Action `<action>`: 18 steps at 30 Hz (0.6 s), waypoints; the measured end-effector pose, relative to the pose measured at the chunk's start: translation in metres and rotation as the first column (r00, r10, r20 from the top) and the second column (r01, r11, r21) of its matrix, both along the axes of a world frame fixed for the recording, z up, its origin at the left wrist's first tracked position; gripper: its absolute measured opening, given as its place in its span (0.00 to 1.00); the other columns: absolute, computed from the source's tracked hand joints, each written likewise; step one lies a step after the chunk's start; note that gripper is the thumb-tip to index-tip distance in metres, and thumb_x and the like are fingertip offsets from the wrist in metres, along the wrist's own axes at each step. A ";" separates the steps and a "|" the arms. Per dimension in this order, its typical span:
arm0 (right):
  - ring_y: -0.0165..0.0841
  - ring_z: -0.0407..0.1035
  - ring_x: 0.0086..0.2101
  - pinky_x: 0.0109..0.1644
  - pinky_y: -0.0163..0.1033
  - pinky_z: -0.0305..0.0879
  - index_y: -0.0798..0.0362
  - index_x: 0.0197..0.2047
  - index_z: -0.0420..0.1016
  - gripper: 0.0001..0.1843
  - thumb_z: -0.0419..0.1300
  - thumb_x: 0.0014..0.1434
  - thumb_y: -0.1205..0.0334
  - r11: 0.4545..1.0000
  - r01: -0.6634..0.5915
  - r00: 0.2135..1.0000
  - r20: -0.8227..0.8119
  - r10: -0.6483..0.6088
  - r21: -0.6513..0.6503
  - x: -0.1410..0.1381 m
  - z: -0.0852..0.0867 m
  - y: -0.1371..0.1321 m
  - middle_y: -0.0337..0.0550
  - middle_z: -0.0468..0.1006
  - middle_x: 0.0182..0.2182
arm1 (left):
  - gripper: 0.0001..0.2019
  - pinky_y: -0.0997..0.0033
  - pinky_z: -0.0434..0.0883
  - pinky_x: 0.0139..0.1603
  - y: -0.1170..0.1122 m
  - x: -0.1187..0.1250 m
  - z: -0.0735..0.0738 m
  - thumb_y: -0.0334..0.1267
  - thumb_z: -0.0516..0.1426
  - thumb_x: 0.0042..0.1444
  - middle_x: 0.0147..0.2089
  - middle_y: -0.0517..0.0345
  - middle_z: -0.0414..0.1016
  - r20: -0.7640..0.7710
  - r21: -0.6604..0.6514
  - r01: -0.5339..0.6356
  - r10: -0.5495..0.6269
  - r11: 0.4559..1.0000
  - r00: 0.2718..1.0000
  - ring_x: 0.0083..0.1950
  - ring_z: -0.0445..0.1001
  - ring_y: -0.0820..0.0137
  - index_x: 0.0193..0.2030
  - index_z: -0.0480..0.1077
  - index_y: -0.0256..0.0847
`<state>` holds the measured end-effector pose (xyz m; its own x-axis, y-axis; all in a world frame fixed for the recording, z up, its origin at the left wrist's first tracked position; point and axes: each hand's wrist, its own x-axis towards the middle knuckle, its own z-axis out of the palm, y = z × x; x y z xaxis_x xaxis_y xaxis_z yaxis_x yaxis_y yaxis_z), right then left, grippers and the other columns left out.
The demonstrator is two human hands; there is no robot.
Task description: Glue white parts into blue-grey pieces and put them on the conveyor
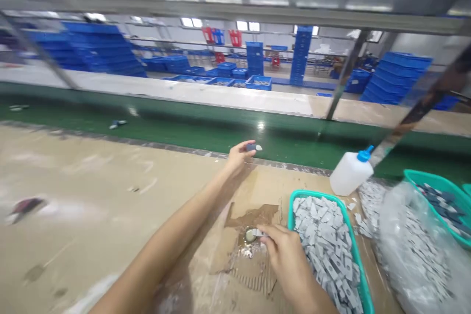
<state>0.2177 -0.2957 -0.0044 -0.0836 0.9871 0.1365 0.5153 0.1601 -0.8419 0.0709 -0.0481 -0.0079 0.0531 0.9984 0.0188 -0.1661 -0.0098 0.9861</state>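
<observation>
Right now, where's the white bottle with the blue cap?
The white bottle sits tilted at right in the head view, just beyond the teal tray of grey pieces, left of the clear plastic bag.

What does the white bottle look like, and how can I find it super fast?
Find the long green belt running behind the tan table. Near the table's back edge, just above a teal tray of gray pieces, is a white plastic bottle. It's the only white bottle there, leaning to one side with a pointy blue cap.
</observation>
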 end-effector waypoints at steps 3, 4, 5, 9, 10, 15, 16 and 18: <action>0.42 0.80 0.44 0.50 0.44 0.77 0.50 0.49 0.83 0.19 0.52 0.62 0.66 0.998 0.005 0.999 0.040 -0.007 0.061 0.004 -0.012 0.002 0.49 0.84 0.44 | 0.30 0.67 0.70 0.43 -0.047 -0.039 -0.004 0.31 0.71 0.36 0.35 0.54 0.77 0.157 -0.095 0.088 -0.073 0.992 0.985 0.34 0.74 0.70 0.50 0.77 0.35; 0.42 0.81 0.42 0.47 0.44 0.78 0.50 0.48 0.83 0.18 0.53 0.62 0.63 0.998 -0.006 0.999 0.042 0.003 0.061 0.005 -0.014 0.003 0.49 0.85 0.43 | 0.29 0.66 0.71 0.44 -0.061 -0.049 -0.006 0.29 0.70 0.37 0.34 0.53 0.77 0.203 -0.131 0.120 -0.092 0.984 0.975 0.34 0.74 0.70 0.50 0.77 0.34; 0.42 0.81 0.38 0.43 0.43 0.79 0.50 0.46 0.84 0.17 0.54 0.62 0.60 0.998 0.007 0.999 0.035 -0.009 0.061 0.006 -0.014 0.004 0.50 0.85 0.41 | 0.27 0.66 0.72 0.45 -0.073 -0.059 -0.007 0.26 0.69 0.38 0.35 0.52 0.78 0.248 -0.168 0.148 -0.104 0.975 0.963 0.34 0.75 0.69 0.50 0.77 0.33; 0.40 0.81 0.34 0.37 0.41 0.79 0.50 0.42 0.84 0.16 0.57 0.61 0.54 0.999 0.043 0.999 0.027 -0.043 0.003 0.007 -0.004 0.001 0.49 0.85 0.39 | 0.19 0.68 0.73 0.51 -0.099 -0.084 -0.008 0.20 0.61 0.47 0.37 0.49 0.78 0.433 -0.291 0.236 -0.092 0.927 0.897 0.39 0.78 0.69 0.48 0.76 0.32; 0.40 0.80 0.34 0.38 0.41 0.78 0.50 0.43 0.84 0.16 0.57 0.61 0.53 0.999 0.043 0.998 0.047 -0.042 -0.018 0.007 0.000 -0.001 0.49 0.85 0.39 | 0.18 0.69 0.73 0.52 -0.101 -0.087 -0.007 0.20 0.59 0.50 0.37 0.49 0.78 0.483 -0.311 0.258 -0.082 0.915 0.872 0.40 0.79 0.69 0.48 0.76 0.32; 0.40 0.81 0.37 0.42 0.42 0.78 0.50 0.50 0.82 0.17 0.59 0.62 0.54 0.993 0.065 0.987 0.152 -0.050 -0.099 0.003 0.014 -0.004 0.47 0.85 0.43 | 0.17 0.69 0.74 0.55 -0.104 -0.094 -0.004 0.20 0.53 0.58 0.37 0.50 0.79 0.637 -0.346 0.364 -0.069 0.865 0.768 0.40 0.79 0.71 0.53 0.74 0.31; 0.40 0.81 0.39 0.44 0.42 0.78 0.49 0.50 0.82 0.17 0.59 0.62 0.55 0.994 0.063 0.983 0.177 -0.047 -0.089 0.002 0.016 -0.004 0.46 0.85 0.44 | 0.19 0.68 0.75 0.54 -0.105 -0.094 -0.003 0.19 0.53 0.59 0.37 0.51 0.79 0.632 -0.344 0.378 -0.086 0.860 0.770 0.40 0.79 0.70 0.55 0.73 0.32; 0.39 0.81 0.40 0.45 0.42 0.77 0.48 0.49 0.83 0.14 0.60 0.63 0.57 0.998 0.041 0.969 0.245 -0.029 -0.042 0.001 0.017 -0.005 0.44 0.85 0.44 | 0.22 0.65 0.77 0.51 -0.109 -0.093 0.001 0.19 0.54 0.59 0.37 0.52 0.79 0.606 -0.340 0.389 -0.116 0.856 0.787 0.40 0.80 0.69 0.59 0.71 0.35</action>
